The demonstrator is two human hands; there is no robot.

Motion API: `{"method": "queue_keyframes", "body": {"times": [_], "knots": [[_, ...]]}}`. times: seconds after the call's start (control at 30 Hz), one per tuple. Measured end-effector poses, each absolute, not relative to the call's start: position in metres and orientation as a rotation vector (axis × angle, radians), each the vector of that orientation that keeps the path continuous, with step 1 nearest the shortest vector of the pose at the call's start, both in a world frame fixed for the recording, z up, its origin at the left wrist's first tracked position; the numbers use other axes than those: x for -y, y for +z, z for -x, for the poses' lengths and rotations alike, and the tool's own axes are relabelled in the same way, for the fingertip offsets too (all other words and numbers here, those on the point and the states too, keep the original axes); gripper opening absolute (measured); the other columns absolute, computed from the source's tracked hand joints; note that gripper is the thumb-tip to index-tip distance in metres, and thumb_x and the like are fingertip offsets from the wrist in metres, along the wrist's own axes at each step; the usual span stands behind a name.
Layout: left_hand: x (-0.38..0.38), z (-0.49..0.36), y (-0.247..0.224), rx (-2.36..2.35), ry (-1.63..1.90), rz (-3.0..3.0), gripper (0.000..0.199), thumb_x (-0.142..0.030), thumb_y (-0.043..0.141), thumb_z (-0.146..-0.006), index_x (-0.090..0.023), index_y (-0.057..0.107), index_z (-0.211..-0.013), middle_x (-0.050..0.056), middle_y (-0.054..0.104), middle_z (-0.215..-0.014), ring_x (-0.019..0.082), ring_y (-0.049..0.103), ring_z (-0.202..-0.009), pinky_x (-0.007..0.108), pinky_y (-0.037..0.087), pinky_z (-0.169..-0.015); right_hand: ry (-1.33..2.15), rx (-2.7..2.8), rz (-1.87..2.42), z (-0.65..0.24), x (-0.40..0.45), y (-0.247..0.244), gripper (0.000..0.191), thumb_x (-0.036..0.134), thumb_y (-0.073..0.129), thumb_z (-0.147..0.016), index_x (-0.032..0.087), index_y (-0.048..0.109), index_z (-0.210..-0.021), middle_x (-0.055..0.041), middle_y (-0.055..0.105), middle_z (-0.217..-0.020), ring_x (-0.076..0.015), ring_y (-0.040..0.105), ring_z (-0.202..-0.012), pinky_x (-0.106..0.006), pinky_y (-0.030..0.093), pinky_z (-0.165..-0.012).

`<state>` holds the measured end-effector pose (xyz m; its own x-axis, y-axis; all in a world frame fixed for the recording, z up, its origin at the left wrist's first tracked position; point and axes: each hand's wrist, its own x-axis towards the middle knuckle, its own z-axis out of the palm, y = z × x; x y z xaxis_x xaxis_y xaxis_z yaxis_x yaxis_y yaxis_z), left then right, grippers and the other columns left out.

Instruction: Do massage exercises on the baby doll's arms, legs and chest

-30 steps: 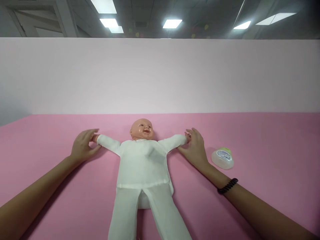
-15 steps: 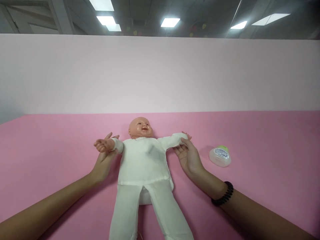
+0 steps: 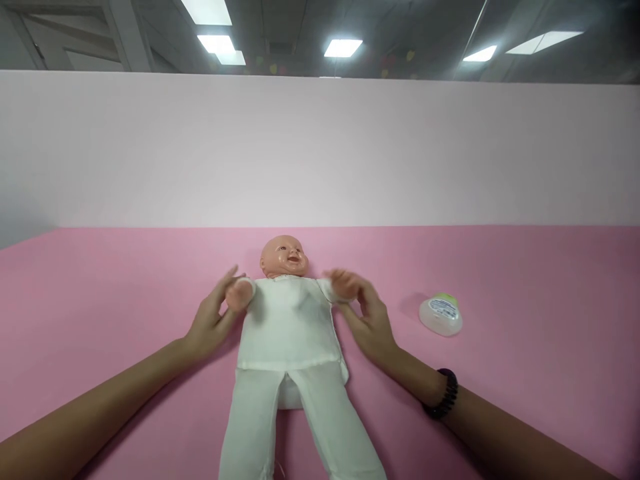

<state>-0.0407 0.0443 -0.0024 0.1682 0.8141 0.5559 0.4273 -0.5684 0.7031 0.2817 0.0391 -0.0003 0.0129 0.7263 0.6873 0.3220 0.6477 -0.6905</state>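
Squarely between the two hands, a bald baby doll (image 3: 290, 327) with a white cloth body lies on its back on the pink table (image 3: 110, 300). The left hand (image 3: 213, 323) grasps one doll arm (image 3: 240, 295), which is bent upward; the right hand (image 3: 371, 325) grasps the other doll arm (image 3: 344, 285), blurred there. A black coiled bracelet (image 3: 445, 395) circles the right wrist. To the right of that hand, apart from it, rests a translucent bottle (image 3: 440, 320) with a light-green cap (image 3: 447, 298). Beyond both hands stands a white partition (image 3: 320, 147).

The doll (image 3: 286, 313) has a white cloth body (image 3: 289, 333), the tabletop (image 3: 530, 353) is pink, the wristband (image 3: 451, 392) black.
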Motion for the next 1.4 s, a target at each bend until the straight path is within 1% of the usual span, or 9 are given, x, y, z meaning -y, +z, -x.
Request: {"method": "queue_keyframes", "body": {"times": [0.1, 0.23, 0.37, 0.6, 0.73, 0.93, 1.1, 1.27, 1.4], "knots": [[-0.054, 0.042, -0.004, -1.284, 1.506, -1.420, 0.048, -0.055, 0.054, -0.097, -0.021, 0.049, -0.130, 0.012, 0.064, -0.122, 0.027, 0.062, -0.119, 0.046, 0.053, -0.103, 0.735, 1.028, 1.083, -0.285, -0.049, -0.001, 0.044, 0.035, 0.066, -0.085, 0.022, 0.054, -0.125, -0.0093, 0.067, -0.116, -0.0266, 0.068, -0.107, -0.044, 0.061, -0.090], [-0.061, 0.046, -0.005, -1.209, 1.417, -1.074, 0.041, -0.053, 0.057, -0.095, -0.016, 0.054, -0.115, 0.014, 0.066, -0.115, 0.028, 0.064, -0.117, 0.047, 0.050, -0.106, 0.990, 0.757, 1.133, -0.292, -0.057, -0.004, 0.047, 0.034, 0.067, -0.078, 0.021, 0.053, -0.122, -0.0098, 0.067, -0.114, -0.0288, 0.067, -0.107, -0.044, 0.063, -0.086], [-0.051, 0.044, -0.002, -1.266, 1.483, -1.363, 0.045, -0.050, 0.060, -0.095, -0.023, 0.048, -0.128, 0.011, 0.061, -0.130, 0.028, 0.060, -0.123, 0.049, 0.050, -0.106, 0.688, 1.123, 1.078, -0.290, -0.049, -0.003, 0.043, 0.035, 0.068, -0.084, 0.022, 0.055, -0.123, -0.0096, 0.066, -0.118, -0.0277, 0.066, -0.109, -0.047, 0.060, -0.093], [-0.038, 0.038, -0.002, -0.966, 1.163, -2.371, 0.036, -0.032, 0.046, -0.103, -0.025, 0.061, -0.135, 0.011, 0.056, -0.144, 0.027, 0.044, -0.143, 0.046, 0.036, -0.121, 0.233, 2.009, 0.633, -0.279, -0.033, -0.001, 0.045, 0.008, 0.051, -0.085, 0.029, 0.066, -0.123, -0.0034, 0.064, -0.132, -0.0249, 0.056, -0.132, -0.051, 0.045, -0.115], [-0.046, 0.041, -0.002, -1.187, 1.347, -1.852, 0.047, -0.044, 0.053, -0.100, -0.024, 0.047, -0.142, 0.012, 0.054, -0.146, 0.029, 0.049, -0.138, 0.047, 0.043, -0.115, 0.566, 1.487, 0.904, -0.280, -0.040, 0.003, 0.036, 0.024, 0.062, -0.088, 0.025, 0.060, -0.125, -0.0069, 0.066, -0.126, -0.0244, 0.063, -0.120, -0.045, 0.055, -0.104], [-0.060, 0.050, -0.003, -1.251, 1.330, -1.061, 0.039, -0.045, 0.054, -0.099, -0.017, 0.047, -0.124, 0.016, 0.061, -0.130, 0.027, 0.060, -0.126, 0.044, 0.048, -0.111, 0.986, 0.777, 1.163, -0.289, -0.055, 0.001, 0.057, 0.034, 0.072, -0.078, 0.021, 0.052, -0.130, -0.0085, 0.068, -0.116, -0.0287, 0.066, -0.111, -0.039, 0.063, -0.085], [-0.048, 0.043, -0.003, -1.214, 1.406, -1.548, 0.046, -0.043, 0.053, -0.100, -0.029, 0.040, -0.142, 0.011, 0.050, -0.148, 0.028, 0.051, -0.136, 0.049, 0.046, -0.113, 0.678, 1.206, 1.048, -0.287, -0.045, -0.001, 0.047, 0.032, 0.068, -0.085, 0.023, 0.054, -0.129, -0.0083, 0.067, -0.120, -0.0258, 0.068, -0.109, -0.042, 0.061, -0.092], [-0.039, 0.039, -0.009, -0.945, 1.115, -2.347, 0.035, -0.029, 0.042, -0.104, -0.030, 0.063, -0.131, 0.007, 0.049, -0.151, 0.027, 0.033, -0.149, 0.048, 0.030, -0.124, 0.213, 2.041, 0.569, -0.283, -0.035, -0.003, 0.047, 0.006, 0.052, -0.086, 0.029, 0.066, -0.124, -0.0037, 0.063, -0.136, -0.0253, 0.052, -0.137, -0.049, 0.043, -0.118], [-0.043, 0.040, -0.008, -1.025, 1.179, -2.178, 0.039, -0.032, 0.046, -0.103, -0.031, 0.053, -0.141, 0.007, 0.049, -0.151, 0.026, 0.039, -0.146, 0.046, 0.035, -0.122, 0.393, 1.824, 0.697, -0.280, -0.037, -0.003, 0.043, 0.011, 0.053, -0.091, 0.030, 0.064, -0.127, -0.0034, 0.063, -0.136, -0.0226, 0.056, -0.132, -0.046, 0.047, -0.115]]}}
